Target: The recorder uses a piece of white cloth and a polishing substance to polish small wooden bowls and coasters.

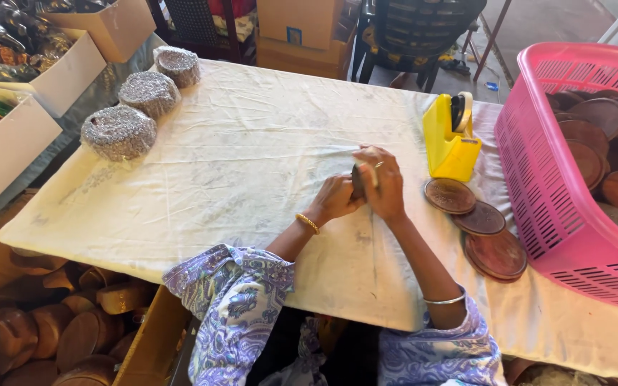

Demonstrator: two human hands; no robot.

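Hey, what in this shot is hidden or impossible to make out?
Head view only:
- Small dark object: mostly covered by the left hand and right hand, so its shape is unclear.
- Pink basket: cut off by the right edge.
- Wooden pieces lower left: in shadow, partly under the table.

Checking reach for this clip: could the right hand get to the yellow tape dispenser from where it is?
Probably yes. The right hand sits just beside the yellow tape dispenser, with only bare cloth between them, though it and the left hand are both holding a small dark piece.

Bare cloth left of the hands; tape dispenser blocks right.
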